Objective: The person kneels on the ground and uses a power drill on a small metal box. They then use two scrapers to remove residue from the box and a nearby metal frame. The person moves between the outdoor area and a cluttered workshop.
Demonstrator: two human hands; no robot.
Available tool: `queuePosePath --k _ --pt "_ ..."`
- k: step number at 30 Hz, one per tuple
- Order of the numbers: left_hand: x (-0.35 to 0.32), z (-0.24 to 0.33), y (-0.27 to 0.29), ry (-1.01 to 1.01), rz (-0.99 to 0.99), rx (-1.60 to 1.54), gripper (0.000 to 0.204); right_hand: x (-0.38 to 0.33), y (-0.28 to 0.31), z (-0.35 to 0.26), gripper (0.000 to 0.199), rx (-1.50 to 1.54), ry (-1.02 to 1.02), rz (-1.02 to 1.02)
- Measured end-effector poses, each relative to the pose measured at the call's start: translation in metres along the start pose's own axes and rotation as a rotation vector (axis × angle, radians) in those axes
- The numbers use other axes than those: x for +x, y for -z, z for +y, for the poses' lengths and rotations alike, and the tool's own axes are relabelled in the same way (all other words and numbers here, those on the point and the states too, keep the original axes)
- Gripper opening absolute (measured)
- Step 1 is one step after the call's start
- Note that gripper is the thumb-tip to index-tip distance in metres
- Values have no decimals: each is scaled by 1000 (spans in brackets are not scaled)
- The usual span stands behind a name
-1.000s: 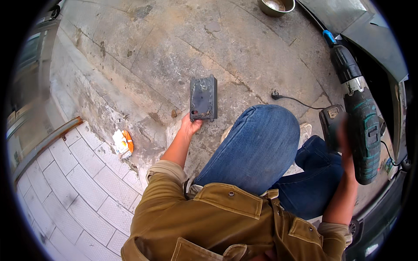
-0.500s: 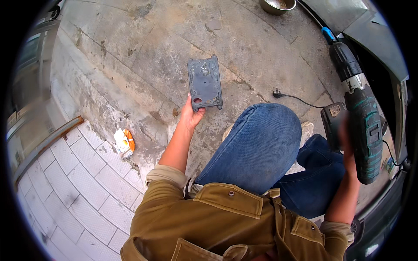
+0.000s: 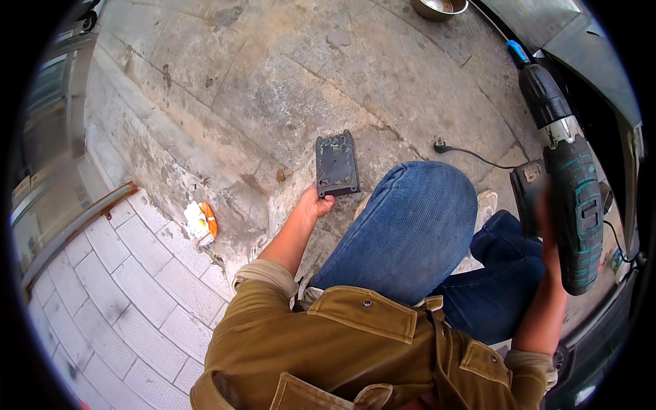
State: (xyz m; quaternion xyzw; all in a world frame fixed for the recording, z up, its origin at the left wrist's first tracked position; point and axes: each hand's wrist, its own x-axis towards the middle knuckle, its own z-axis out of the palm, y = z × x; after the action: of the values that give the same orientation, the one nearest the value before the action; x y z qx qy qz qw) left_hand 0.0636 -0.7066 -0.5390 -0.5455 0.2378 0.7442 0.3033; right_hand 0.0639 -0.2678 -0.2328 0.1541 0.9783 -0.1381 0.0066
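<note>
My left hand [image 3: 316,203] grips the lower end of a flat, dark grey rectangular plastic cover [image 3: 336,164], worn and flaking, with small lugs at its corners. The cover is tilted, so its near edge shows, and it is held above the ground in front of my knee. On the right, my right hand [image 3: 547,229] is closed round the handle of a black and green cordless drill [image 3: 572,198]. The drill points away from me, with a blue-ended bit [image 3: 517,53] in its chuck. Much of the right hand is blurred and hidden by the drill body.
A power plug [image 3: 441,145] on a black cable lies on the stained concrete [image 3: 273,89]. A metal bowl [image 3: 441,9] stands far off. An orange and white crumpled wrapper [image 3: 203,223] lies left, by white paving [image 3: 137,266] and a rusty rail [image 3: 82,229]. Dark metal bodywork [image 3: 625,137] borders the right.
My left hand has brought the cover nearer to me and slightly right, tipping it so that its near edge shows. The right hand still holds the drill in nearly the same place.
</note>
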Motion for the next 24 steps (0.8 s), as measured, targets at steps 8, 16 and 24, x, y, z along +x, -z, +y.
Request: queuePosePath --k 8,16,24 --pt "4 22 16 93 -45 100 20 2 -1 -3 31 268 -92 -93" --pt "26 14 54 93 65 185 11 16 6 -22 35 238 -109 -95" --pt "15 22 20 -9 83 267 18 8 2 -4 30 274 -72 -83"
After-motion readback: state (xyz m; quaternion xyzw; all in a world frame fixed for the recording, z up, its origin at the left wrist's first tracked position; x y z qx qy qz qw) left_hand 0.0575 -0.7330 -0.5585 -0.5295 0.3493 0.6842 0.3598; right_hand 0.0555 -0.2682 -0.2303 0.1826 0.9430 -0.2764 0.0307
